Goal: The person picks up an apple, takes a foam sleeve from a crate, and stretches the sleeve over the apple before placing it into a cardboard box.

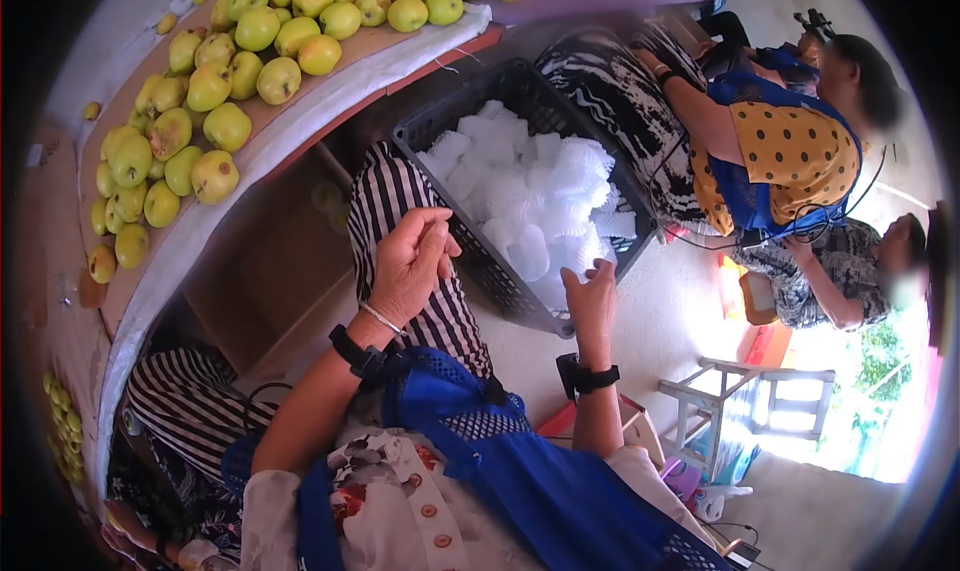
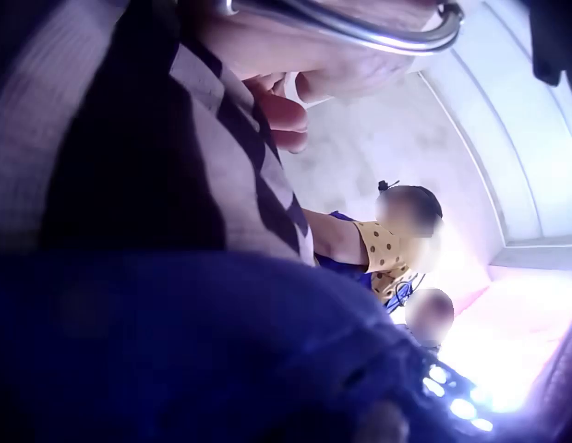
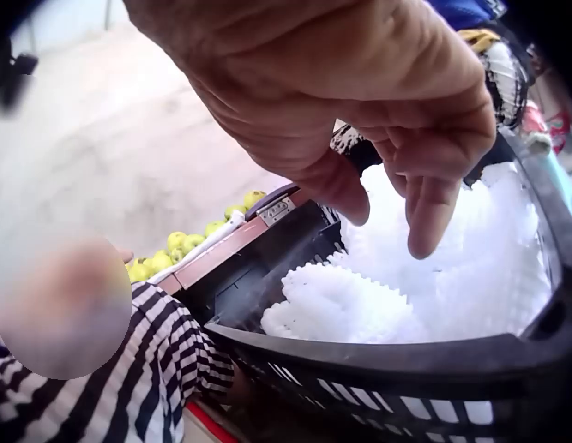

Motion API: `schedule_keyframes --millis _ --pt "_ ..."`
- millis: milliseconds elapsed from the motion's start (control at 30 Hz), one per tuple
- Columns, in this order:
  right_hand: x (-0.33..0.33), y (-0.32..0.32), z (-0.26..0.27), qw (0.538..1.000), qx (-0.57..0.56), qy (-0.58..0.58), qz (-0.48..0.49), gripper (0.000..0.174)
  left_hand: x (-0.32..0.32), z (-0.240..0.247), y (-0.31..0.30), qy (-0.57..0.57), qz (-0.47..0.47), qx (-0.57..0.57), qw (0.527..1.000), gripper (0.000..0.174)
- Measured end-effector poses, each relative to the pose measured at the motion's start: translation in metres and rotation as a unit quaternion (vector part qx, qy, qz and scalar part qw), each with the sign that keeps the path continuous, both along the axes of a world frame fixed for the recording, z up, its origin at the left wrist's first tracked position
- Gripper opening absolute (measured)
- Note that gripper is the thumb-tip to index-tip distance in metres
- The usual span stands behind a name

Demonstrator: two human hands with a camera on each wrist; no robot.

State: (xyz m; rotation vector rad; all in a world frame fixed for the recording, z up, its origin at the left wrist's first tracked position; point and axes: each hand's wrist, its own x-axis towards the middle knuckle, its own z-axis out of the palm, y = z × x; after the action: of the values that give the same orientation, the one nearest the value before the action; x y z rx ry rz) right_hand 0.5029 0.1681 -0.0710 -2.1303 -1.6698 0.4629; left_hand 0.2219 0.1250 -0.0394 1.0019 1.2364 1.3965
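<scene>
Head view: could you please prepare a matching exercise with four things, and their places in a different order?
1. yellow-green round fruit
2. white foam netting
3. person's left hand
4. mustard-yellow shirt with dark dots

A. in front of a black-and-white striped trouser leg
B. inside the black plastic crate
C. worn by another person
D. heaped on the table

Pairs: 1-D, 2-B, 3-A, 4-C.

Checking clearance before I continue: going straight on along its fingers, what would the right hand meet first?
The right hand would probably meet the white foam nets heaped in the black crate; whether it already touches them is hard to tell.
</scene>
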Motion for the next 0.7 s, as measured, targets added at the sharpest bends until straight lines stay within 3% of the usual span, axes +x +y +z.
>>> schedule_keyframes --millis 33,67,200,300,433,533,633,700 --pt "-0.001 0.0 -0.002 0.999 0.041 -0.029 0.002 0.075 -0.002 0.0 0.0 -0.008 0.002 -0.003 1.0 0.024" --pt "0.0 0.003 -0.002 0.998 0.045 -0.047 0.012 0.095 -0.005 0.0 -0.001 -0.015 0.003 -0.007 1.0 0.023" --pt "0.008 0.035 -0.018 0.997 0.044 -0.059 0.035 0.111 -0.009 -0.002 -0.005 -0.032 0.003 -0.001 0.999 0.02" --pt "-0.005 0.075 -0.016 0.999 0.043 -0.011 0.027 0.113 -0.006 -0.004 -0.006 -0.033 0.005 0.002 0.999 0.021" --pt "-0.01 0.151 -0.072 0.988 -0.083 0.104 0.08 0.106 -0.006 0.0 -0.005 -0.024 -0.001 0.006 1.0 0.02" --pt "-0.045 0.172 -0.058 0.967 -0.065 0.202 0.138 0.099 -0.009 0.001 -0.005 -0.018 0.001 0.008 1.0 0.019" --pt "-0.073 0.176 -0.032 0.961 0.009 0.188 0.202 0.096 -0.01 0.002 -0.005 -0.02 0.002 0.011 1.0 0.019" --pt "-0.074 0.166 -0.019 0.963 0.067 0.158 0.21 0.08 -0.01 0.001 -0.007 -0.022 0.003 0.015 1.0 0.019"
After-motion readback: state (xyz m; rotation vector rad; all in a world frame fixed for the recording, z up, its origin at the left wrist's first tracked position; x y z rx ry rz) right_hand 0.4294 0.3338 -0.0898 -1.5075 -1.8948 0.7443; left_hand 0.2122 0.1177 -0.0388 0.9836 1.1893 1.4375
